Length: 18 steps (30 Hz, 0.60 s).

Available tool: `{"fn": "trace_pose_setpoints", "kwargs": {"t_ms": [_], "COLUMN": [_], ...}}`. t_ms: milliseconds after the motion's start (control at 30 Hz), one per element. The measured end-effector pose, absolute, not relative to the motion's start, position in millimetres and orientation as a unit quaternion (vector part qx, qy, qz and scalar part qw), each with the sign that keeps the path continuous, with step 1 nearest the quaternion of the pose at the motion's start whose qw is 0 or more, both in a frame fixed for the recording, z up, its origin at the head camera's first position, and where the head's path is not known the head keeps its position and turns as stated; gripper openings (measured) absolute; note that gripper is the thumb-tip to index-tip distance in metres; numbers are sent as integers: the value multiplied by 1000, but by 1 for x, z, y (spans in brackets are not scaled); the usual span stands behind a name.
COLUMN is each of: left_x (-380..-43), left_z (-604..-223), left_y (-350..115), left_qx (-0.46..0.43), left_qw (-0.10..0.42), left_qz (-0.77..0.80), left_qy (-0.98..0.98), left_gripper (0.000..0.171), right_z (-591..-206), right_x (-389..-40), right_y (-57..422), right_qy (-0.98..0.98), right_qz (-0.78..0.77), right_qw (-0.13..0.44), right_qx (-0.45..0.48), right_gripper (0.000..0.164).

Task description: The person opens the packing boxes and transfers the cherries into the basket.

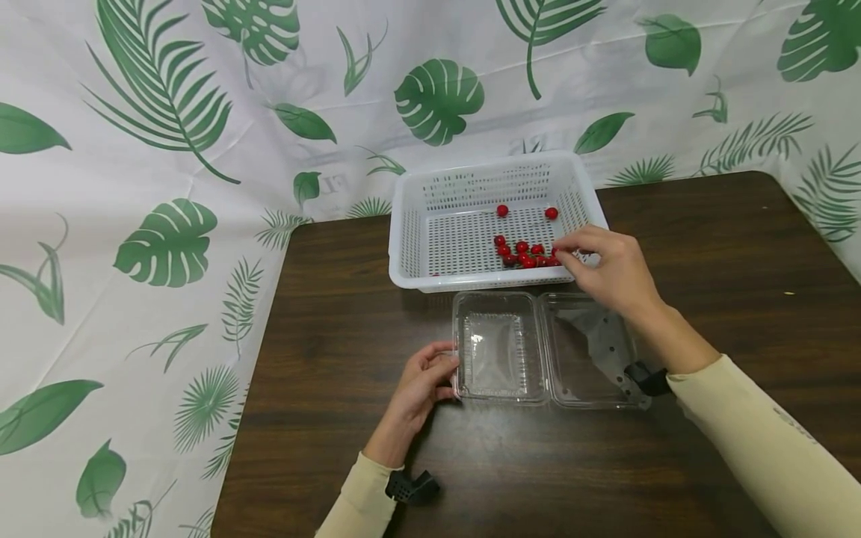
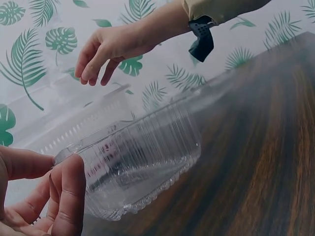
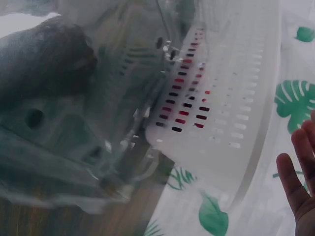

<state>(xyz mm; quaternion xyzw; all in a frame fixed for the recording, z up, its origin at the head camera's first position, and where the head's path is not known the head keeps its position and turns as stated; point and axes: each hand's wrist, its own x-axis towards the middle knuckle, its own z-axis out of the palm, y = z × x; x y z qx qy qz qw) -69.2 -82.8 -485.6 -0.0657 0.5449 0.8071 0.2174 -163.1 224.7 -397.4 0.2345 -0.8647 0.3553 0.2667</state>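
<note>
My left hand [image 1: 420,385] pinches the left rim of a clear plastic clamshell box [image 1: 499,355] between thumb and fingers. The box's tray half has nothing inside; its holed lid [image 1: 585,351] lies unfolded to the right. My right hand [image 1: 608,265] reaches over the front right corner of a white perforated basket [image 1: 430,224]. Its fingertips hang just over the small round red fruits [image 1: 522,258], which look like cherries. The right wrist view shows its fingers [image 3: 290,182] spread, and no fruit appears at the right hand [image 2: 115,46] in the left wrist view.
A dark wooden table [image 1: 323,336] carries everything. Behind it hangs a white cloth [image 1: 269,187] printed with green leaves. Two fruits lie apart from the cluster, near the basket's back. My right forearm crosses the lid's right edge.
</note>
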Motion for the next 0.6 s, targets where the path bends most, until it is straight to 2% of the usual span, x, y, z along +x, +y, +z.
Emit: {"fn": "trace_pose_setpoints", "kwargs": {"t_ms": [400, 600], "left_x": [-68, -70], "left_z": [-471, -468], "left_y": [-78, -74], "left_qx": [-35, -22], "left_qw": [204, 204], "left_qz": [821, 814], "left_qy": [532, 543], "left_gripper": [34, 43], "right_z": [-395, -394], "right_x": [-157, -156], "right_y": [220, 219], "right_qy": [-866, -868], "right_qz": [354, 350], "right_qw": [265, 260], "right_qx": [235, 239], "right_gripper": [16, 16]}}
